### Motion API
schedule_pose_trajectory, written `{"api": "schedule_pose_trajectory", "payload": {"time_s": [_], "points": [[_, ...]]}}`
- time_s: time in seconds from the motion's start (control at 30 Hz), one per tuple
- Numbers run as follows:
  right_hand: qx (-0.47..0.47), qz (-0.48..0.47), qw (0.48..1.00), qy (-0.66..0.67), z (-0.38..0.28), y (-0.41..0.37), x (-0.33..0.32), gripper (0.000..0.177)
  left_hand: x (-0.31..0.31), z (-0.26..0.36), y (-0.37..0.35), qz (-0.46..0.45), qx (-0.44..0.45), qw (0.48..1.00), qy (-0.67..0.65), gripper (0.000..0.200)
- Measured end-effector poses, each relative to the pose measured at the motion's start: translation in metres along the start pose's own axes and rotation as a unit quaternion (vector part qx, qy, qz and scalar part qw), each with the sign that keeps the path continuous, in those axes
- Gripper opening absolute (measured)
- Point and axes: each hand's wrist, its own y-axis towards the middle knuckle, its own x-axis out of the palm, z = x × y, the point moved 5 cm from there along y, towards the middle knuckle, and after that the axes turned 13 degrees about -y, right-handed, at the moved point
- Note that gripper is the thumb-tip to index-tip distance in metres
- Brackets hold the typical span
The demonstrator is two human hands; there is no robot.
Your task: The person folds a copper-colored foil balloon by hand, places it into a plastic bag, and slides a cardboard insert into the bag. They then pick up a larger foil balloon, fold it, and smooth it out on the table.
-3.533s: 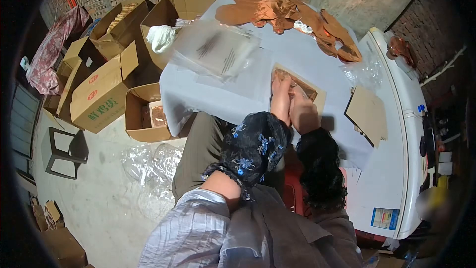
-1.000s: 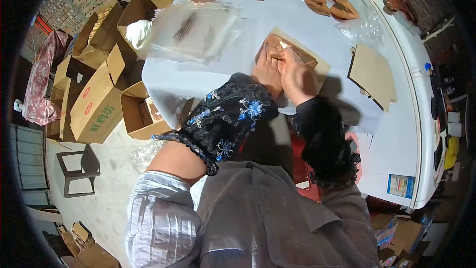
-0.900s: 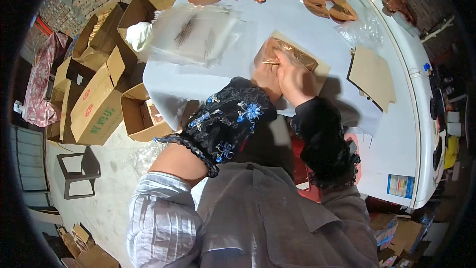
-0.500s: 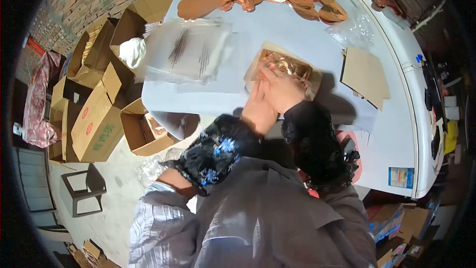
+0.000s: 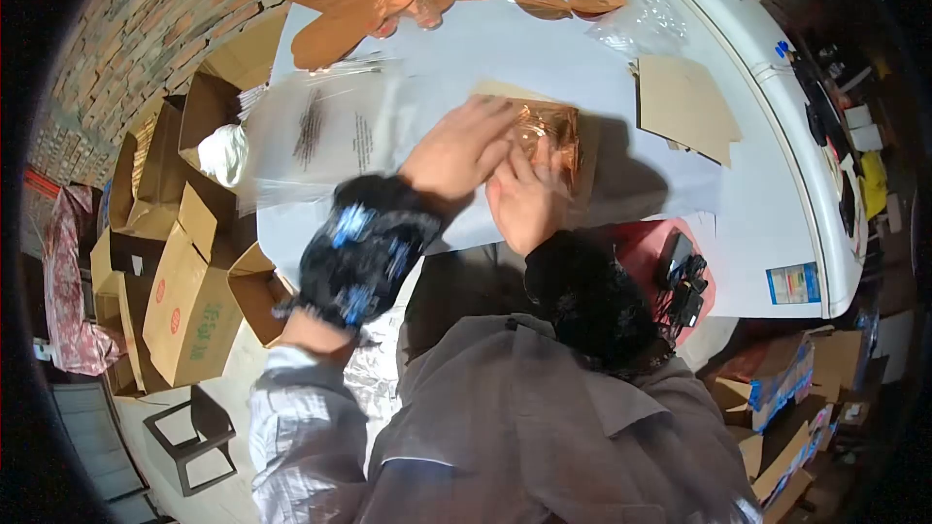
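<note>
A folded, shiny copper-coloured foil-like piece (image 5: pixel 561 126) lies flat on a beige card (image 5: pixel 592 175) on the white-covered table. My left hand (image 5: pixel 458 147) rests across its left edge, fingers stretched out and slightly smeared by motion. Beside it, my right hand (image 5: pixel 527 199) presses on the near part of the piece with fingers spread. Neither hand is wrapped round anything. Part of the copper piece and card is hidden under the fingers.
Left on the table is a stack of clear plastic bags (image 5: pixel 325 126). Copper-coloured balloon-like shapes (image 5: pixel 388 0) lie at the back. Brown card sheets (image 5: pixel 684 109) are at right, near a white refrigerator lying down (image 5: pixel 767 194). Open cartons (image 5: pixel 189 296) and a dark stool (image 5: pixel 194 437) stand left.
My hands have come apart from their overlap. The left has moved to the left edge of the copper piece, and the right now lies lower on it. The camera view has also shifted.
</note>
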Motion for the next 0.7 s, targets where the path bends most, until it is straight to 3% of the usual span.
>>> {"api": "schedule_pose_trajectory", "payload": {"time_s": [0.13,0.23,0.4,0.7], "points": [[0.024,-0.002,1.000,0.018,-0.002,0.002,-0.004,0.037,0.040,-0.043,0.031,-0.159,-0.038,0.984,0.074,0.043],[0.044,0.010,0.999,0.030,-0.002,0.002,-0.015,0.021,0.053,-0.057,0.023,-0.150,-0.049,0.982,0.107,0.045],[0.047,-0.097,0.993,0.039,-0.001,-0.003,-0.004,0.042,0.046,-0.056,0.018,-0.154,-0.100,0.983,0.008,0.051],[0.045,-0.087,0.992,0.073,0.004,-0.008,-0.013,0.052,0.044,-0.050,0.022,-0.158,-0.112,0.981,0.028,0.052]]}}
